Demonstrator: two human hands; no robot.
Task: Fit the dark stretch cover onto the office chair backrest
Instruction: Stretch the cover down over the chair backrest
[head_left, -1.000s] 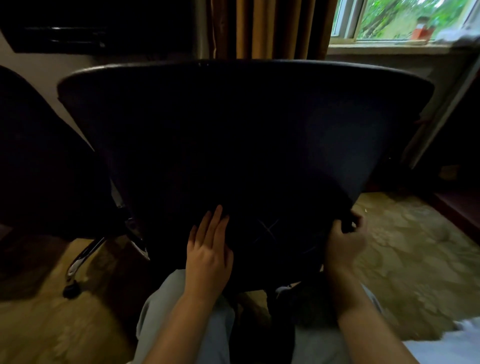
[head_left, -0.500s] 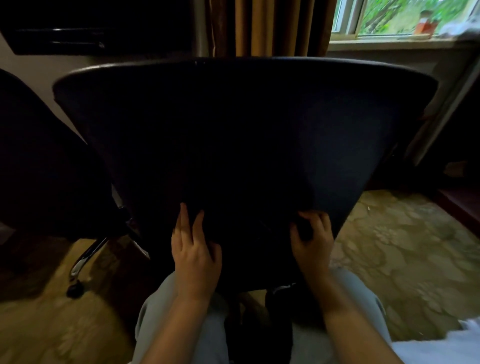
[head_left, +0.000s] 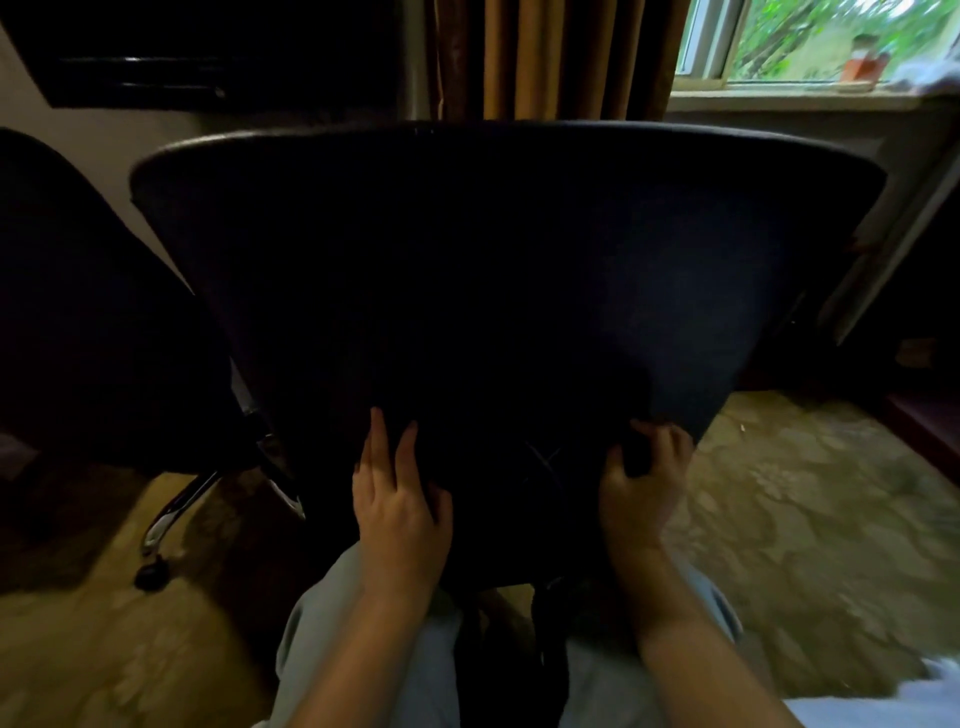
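Observation:
The office chair backrest fills the middle of the view, and the dark stretch cover (head_left: 519, 270) lies tight over its whole back, from the curved top edge down to the narrow lower end. My left hand (head_left: 397, 499) rests flat on the lower left of the cover with straight fingers pointing up. My right hand (head_left: 641, 480) curls its fingers round the cover's lower right edge and grips the fabric there. The lower middle of the backrest is too dark to make out.
A second dark chair (head_left: 88, 322) stands at the left, with its chrome leg and castor (head_left: 156, 566) on the patterned floor. Brown curtains (head_left: 550, 57) and a window (head_left: 826, 41) are behind. My knees in light trousers sit under the backrest.
My right hand has gone from the cover's far right corner inward to its lower edge. My left hand shifted left and lower on the fabric. The view moved slightly.

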